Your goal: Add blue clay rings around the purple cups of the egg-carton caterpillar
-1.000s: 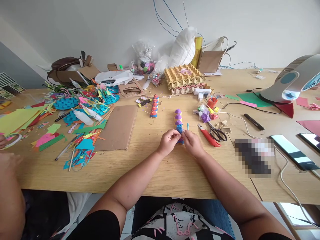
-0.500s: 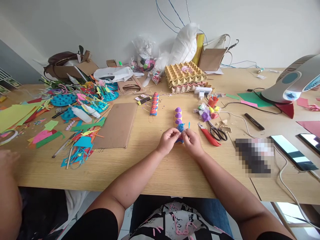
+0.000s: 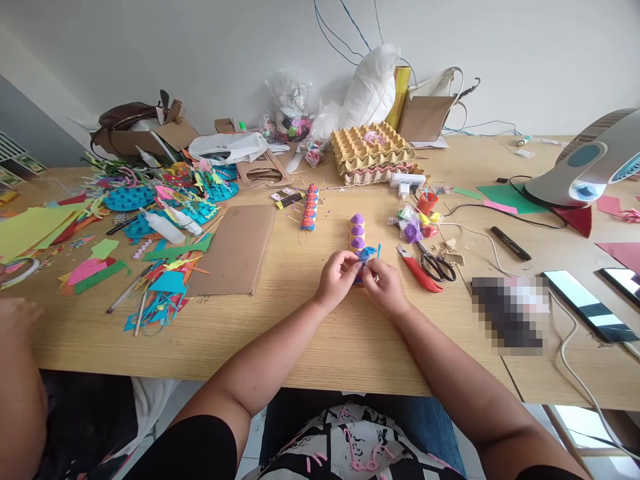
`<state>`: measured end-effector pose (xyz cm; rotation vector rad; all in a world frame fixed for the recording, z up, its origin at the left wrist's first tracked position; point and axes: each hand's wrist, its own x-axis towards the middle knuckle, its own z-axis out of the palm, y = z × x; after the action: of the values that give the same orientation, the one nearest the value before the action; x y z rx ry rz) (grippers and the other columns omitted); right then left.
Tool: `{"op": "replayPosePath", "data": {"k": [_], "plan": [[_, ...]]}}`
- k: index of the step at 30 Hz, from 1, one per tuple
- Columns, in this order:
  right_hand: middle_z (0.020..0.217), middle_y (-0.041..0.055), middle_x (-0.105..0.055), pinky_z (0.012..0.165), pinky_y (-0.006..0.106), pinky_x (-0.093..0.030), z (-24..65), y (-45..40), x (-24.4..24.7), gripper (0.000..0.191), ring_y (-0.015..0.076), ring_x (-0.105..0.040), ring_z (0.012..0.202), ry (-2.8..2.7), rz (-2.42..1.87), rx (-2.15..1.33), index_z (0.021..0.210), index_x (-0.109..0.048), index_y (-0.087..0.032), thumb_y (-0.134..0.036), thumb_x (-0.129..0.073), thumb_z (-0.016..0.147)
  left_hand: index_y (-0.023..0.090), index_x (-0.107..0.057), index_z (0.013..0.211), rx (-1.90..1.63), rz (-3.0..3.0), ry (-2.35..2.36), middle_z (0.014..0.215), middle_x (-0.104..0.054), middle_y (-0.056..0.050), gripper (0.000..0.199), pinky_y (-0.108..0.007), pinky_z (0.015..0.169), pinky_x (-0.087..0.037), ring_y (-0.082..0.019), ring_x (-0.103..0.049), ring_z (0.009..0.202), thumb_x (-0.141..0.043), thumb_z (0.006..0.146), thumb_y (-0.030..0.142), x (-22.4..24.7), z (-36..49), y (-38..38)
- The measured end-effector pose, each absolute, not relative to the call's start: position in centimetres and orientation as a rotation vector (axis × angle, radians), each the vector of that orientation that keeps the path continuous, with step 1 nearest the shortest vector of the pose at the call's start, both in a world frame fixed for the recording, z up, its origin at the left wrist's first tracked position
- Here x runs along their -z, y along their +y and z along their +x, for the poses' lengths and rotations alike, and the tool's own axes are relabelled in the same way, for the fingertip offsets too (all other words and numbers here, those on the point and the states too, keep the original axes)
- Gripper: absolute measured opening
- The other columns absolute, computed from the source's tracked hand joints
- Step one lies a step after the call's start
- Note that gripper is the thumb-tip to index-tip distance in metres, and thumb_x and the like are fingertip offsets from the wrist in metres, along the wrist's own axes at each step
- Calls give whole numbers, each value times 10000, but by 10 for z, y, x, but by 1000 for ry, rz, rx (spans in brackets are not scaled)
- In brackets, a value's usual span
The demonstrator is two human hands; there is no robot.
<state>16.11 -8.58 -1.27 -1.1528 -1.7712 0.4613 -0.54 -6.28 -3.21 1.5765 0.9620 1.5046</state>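
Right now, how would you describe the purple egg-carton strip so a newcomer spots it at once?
Start at the stacked egg trays at the back, then look nearer. The purple egg-carton strip lies where the left hand and right hand pinch something blue over its near end. Purple domes distinguish it from the red-domed strip leftward.

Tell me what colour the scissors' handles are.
The scissors' handles are black, clearest in the head view.

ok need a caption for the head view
Left hand and right hand pinch blue material at a purple-domed strip
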Motion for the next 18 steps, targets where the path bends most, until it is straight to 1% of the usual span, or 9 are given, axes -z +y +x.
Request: {"op": "replayPosePath", "data": {"k": [2,4,6,8,10,12,15,16,18], "plan": [[648,-17,-524,641,311,-364,161,-87,12,246,168,-480,628,-1829,-1130,-422,737,-462,-266,-261,-586,950,221,-767,956,-1551,1667,958,976,-772,-71,238,-297,781,-563,-185,-704,892,-788,989,456,32,-7,-63],[648,-15,-528,641,314,-359,160,-88,12,234,172,-487,634,-1881,-1113,-361,745,-470,-266,-228,-584,945,223,-770,922,-1573,1670,953,960,-781,-73,234,-302,793,-568,-191,-719,912,-765,1006,441,32,-7,-63],[648,-11,-541,638,321,-347,160,-89,12,224,175,-492,638,-1911,-1105,-304,747,-484,-265,-204,-591,933,223,-776,927,-1571,1586,955,972,-805,-76,257,-309,806,-578,-193,-738,910,-767,1004,468,32,-6,-64],[650,-6,-559,639,329,-349,160,-90,11,226,178,-499,640,-1911,-1106,-276,747,-510,-264,-214,-607,945,222,-775,936,-1567,1458,974,966,-814,-68,307,-310,805,-581,-188,-742,883,-789,982,525,33,-5,-65],[668,-1,-590,654,335,-380,162,-91,10,237,180,-517,646,-1848,-1119,-287,763,-550,-261,-274,-627,987,222,-749,897,-1574,1318,1011,889,-785,-40,378,-295,779,-567,-171,-714,826,-831,932,589,33,-4,-64],[708,4,-616,681,341,-430,164,-90,10,252,182,-548,672,-1693,-1146,-322,796,-579,-259,-360,-658,1013,221,-698,837,-1588,1173,1039,799,-723,-3,457,-273,740,-541,-147,-664,765,-880,863,640,32,-4,-63],[800,8,-649,712,347,-503,167,-84,11,252,191,-609,738,-1385,-1184,-448,930,-630,-256,-476,-749,963,219,-646,807,-1560,1013,1004,769,-679,16,552,-257,704,-524,-134,-637,740,-934,760,688,28,-3,-61],[847,15,-673,713,348,-524,167,-82,11,302,196,-632,768,-1311,-1183,-520,1010,-653,-255,-518,-779,934,219,-637,804,-1533,985,990,764,-674,19,574,-254,692,-519,-133,-634,734,-947,734,696,26,-3,-61],[943,35,-725,719,348,-565,166,-79,13,471,209,-674,837,-1248,-1144,-695,1136,-679,-259,-619,-830,874,219,-622,803,-1472,965,960,760,-673,21,594,-251,680,-511,-130,-630,723,-956,713,703,24,-1,-62]]}}
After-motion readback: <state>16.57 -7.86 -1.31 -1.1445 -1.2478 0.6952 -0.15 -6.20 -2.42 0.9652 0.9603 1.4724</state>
